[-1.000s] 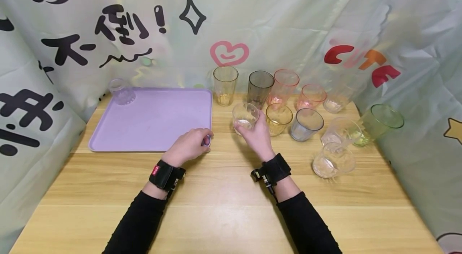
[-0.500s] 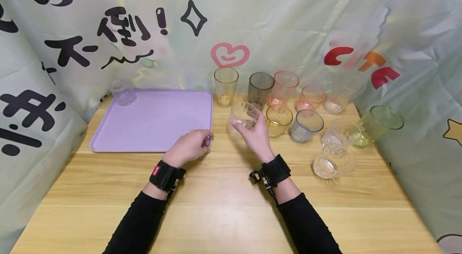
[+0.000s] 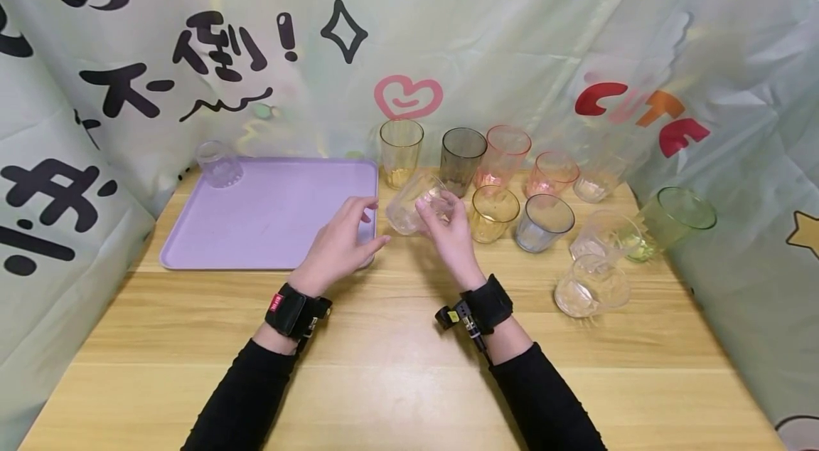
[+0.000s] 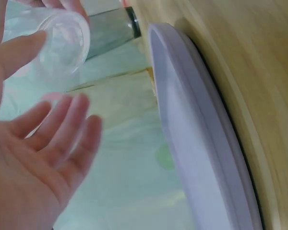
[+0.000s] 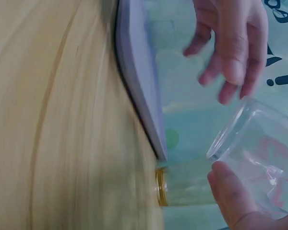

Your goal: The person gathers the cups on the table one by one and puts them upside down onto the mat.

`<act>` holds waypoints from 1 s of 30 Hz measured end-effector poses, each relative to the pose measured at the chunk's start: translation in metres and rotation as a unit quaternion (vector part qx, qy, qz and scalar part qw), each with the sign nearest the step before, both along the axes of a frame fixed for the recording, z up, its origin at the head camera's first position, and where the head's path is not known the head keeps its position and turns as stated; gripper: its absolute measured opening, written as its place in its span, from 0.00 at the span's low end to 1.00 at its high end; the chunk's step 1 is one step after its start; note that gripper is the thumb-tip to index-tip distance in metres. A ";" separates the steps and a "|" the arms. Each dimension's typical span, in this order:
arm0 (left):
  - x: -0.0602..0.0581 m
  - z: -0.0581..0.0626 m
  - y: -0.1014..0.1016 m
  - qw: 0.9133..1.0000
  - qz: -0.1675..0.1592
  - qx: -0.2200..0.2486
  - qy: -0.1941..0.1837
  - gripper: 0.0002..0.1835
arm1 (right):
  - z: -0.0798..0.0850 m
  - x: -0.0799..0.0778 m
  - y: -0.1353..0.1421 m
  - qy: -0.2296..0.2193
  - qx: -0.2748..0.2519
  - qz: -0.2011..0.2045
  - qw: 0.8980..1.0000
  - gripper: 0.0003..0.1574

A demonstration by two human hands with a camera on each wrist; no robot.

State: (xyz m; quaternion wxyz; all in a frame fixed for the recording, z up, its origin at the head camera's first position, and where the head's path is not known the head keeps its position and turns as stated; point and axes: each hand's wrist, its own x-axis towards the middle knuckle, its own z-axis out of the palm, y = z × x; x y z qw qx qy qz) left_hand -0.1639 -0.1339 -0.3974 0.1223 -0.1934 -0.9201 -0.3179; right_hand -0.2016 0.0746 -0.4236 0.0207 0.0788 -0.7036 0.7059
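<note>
Clear glass [image 3: 406,209] tilted, gripped by right hand [image 3: 453,236]; left hand [image 3: 338,245] near, fingers loose, empty. Second glass [image 3: 220,168] on tray [image 3: 281,220]; other glasses [image 3: 542,225] on table [image 3: 397,380].

That clear tumbler [image 3: 403,213] is nearly invisible lol, colourless and so see-through that pink markings show right through its side. The base looks pretty thick. It's up off the counter [image 3: 403,344], held in the right hand [image 3: 451,230] with the thumb on the near side, and it's tipped a fair bit: bottom angled down toward the purple tray [image 3: 269,216], mouth up and away from it. Left hand [image 3: 339,245] is just beside the base.
</note>
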 end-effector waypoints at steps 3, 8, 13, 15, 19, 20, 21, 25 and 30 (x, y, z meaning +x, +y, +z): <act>0.001 0.004 0.002 0.999 0.003 0.022 0.038 0.40 | -0.009 -0.003 -0.003 -0.007 -0.048 0.026 0.998 0.47; 0.000 0.007 0.005 0.995 -0.022 0.065 0.066 0.45 | -0.023 -0.006 -0.011 -0.016 -0.108 0.067 0.992 0.44; 0.000 0.009 0.007 0.990 -0.057 0.093 0.086 0.48 | 0.005 0.017 -0.023 -0.014 -0.130 0.096 0.987 0.44; 0.001 0.010 0.008 0.989 -0.062 0.096 0.094 0.49 | 0.019 0.027 -0.027 -0.016 -0.132 0.099 0.986 0.45; 0.000 0.011 0.008 0.984 -0.071 0.109 0.118 0.48 | 0.021 0.031 -0.032 -0.033 -0.155 0.104 0.982 0.43; 0.000 0.011 0.008 0.983 -0.073 0.113 0.124 0.48 | 0.022 0.032 -0.033 -0.037 -0.160 0.103 0.981 0.43; 0.000 0.011 0.008 0.982 -0.076 0.116 0.131 0.48 | 0.022 0.033 -0.034 -0.037 -0.164 0.104 0.980 0.41; -0.001 0.012 0.008 0.978 -0.084 0.123 0.148 0.46 | 0.033 0.039 -0.033 -0.041 -0.164 0.105 0.980 0.36; -0.001 0.013 0.006 0.976 -0.083 0.124 0.161 0.45 | -0.005 0.017 -0.031 -0.032 -0.158 0.102 0.982 0.39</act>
